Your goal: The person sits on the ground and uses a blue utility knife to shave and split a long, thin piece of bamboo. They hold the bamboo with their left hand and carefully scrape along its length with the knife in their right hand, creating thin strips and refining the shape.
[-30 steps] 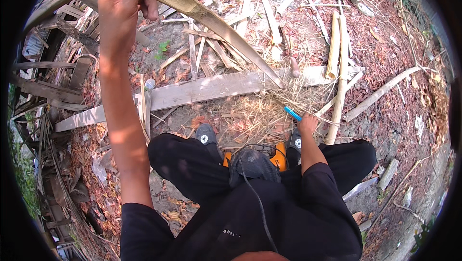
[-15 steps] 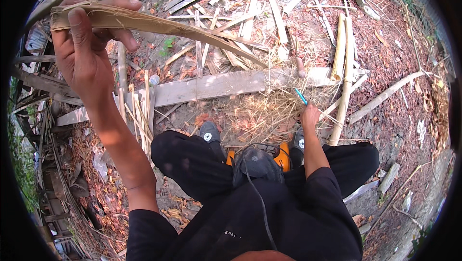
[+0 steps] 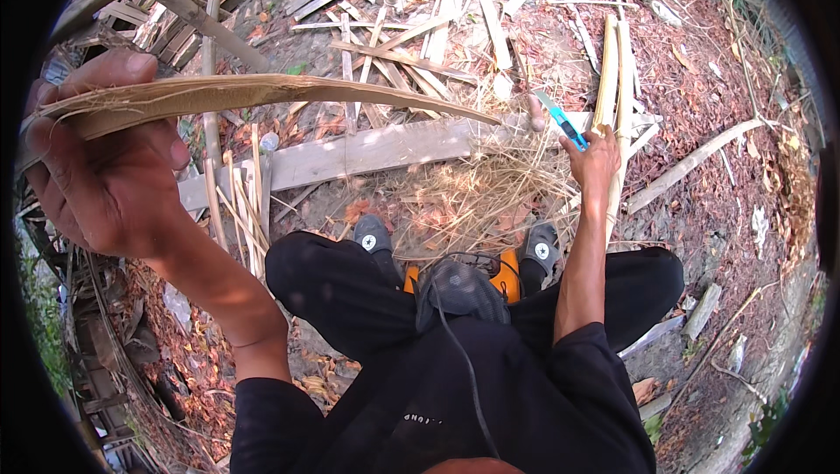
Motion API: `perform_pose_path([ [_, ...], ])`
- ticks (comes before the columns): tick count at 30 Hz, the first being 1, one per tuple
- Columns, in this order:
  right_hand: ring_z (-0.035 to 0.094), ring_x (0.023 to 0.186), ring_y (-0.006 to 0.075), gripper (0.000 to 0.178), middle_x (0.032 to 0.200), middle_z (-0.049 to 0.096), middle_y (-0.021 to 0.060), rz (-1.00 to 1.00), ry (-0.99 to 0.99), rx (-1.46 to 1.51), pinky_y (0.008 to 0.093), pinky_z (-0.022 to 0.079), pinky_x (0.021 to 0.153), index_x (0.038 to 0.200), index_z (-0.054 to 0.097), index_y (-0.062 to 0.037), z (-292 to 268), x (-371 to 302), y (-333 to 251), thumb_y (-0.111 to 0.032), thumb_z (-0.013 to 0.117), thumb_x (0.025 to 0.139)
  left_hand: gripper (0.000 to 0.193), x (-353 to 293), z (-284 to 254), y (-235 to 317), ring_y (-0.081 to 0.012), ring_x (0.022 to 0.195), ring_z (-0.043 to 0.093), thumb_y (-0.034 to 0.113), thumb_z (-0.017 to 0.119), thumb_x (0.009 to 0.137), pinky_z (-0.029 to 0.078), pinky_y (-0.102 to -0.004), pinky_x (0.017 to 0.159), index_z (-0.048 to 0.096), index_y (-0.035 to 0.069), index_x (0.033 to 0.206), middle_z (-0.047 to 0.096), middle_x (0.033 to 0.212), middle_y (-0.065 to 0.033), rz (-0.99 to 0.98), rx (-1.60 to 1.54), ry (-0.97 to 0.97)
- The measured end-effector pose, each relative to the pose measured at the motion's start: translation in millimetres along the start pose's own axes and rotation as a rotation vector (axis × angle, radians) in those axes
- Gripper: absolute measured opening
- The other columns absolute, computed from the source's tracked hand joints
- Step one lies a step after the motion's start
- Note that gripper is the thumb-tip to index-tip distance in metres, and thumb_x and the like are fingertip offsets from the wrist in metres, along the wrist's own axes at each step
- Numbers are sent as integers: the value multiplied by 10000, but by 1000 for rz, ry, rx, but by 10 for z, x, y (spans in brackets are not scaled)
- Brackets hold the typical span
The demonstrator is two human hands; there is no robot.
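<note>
My left hand (image 3: 114, 190) is raised at the upper left, its fingers closed round one end of a split bamboo strip (image 3: 289, 89). The strip runs to the right, thinning and dipping toward its far tip. Loose fibres stick out along it near my fingers. Past that tip, my right hand (image 3: 597, 159) grips a blue utility knife (image 3: 567, 127), its point directed up and to the left. Knife and strip are apart. Below the tip lie a weathered wooden plank (image 3: 376, 156) and a heap of pale shavings (image 3: 468, 190).
Several split bamboo slats (image 3: 492, 28) lie scattered beyond the plank. Upright strips (image 3: 254, 185) stand at its left, and two long bamboo pieces (image 3: 624, 80) lie by my right hand. My shoes (image 3: 374, 236) rest near the shavings. Dry leaves cover the ground at right.
My left hand has come nearer and lower left with the bamboo strip, which now lies more level. My right hand has moved up and right, turning the knife so more of it shows.
</note>
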State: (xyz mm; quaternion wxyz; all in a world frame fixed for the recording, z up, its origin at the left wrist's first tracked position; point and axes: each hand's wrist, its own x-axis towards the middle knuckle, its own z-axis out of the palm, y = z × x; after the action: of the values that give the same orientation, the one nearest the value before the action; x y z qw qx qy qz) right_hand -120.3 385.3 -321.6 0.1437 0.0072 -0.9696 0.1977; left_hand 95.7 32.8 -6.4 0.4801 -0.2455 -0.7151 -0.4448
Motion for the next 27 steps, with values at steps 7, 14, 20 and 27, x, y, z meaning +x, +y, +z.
perform_pose_path([
  [7, 586, 708, 226, 305, 852, 597, 128, 165, -114, 605, 361, 469, 666, 1001, 604, 2, -784, -6, -503, -255, 665, 849, 358, -276, 282, -39, -159, 442, 495, 257, 346, 1021, 451, -247, 438, 385, -75, 1151, 627, 792, -285, 60, 423, 82],
  [14, 440, 510, 61, 243, 624, 453, -11, 209, -297, 1166, 219, 364, 451, 1048, 520, -33, -912, -222, -646, -264, 513, 973, 266, -247, 528, -140, -173, 459, 534, 230, 347, 1023, 469, -241, 450, 366, 0, 1154, 646, 846, -273, 50, -40, -95],
  [20, 453, 542, 63, 190, 679, 480, -7, 92, -516, 1240, 229, 393, 498, 1049, 485, -26, -1054, -584, -840, -203, 462, 985, 192, -639, 805, -565, -161, 587, 625, 101, 510, 963, 513, -239, 520, 432, 15, 1115, 651, 966, -223, -251, -92, -207],
  [27, 583, 576, 292, 230, 663, 545, 160, -175, -555, 1087, 391, 428, 552, 1135, 469, 15, -1476, -967, -1374, -135, 464, 961, 183, -430, 767, -519, -196, 688, 686, 72, 483, 969, 580, -266, 596, 544, -29, 1108, 643, 965, -158, -218, 22, -10],
])
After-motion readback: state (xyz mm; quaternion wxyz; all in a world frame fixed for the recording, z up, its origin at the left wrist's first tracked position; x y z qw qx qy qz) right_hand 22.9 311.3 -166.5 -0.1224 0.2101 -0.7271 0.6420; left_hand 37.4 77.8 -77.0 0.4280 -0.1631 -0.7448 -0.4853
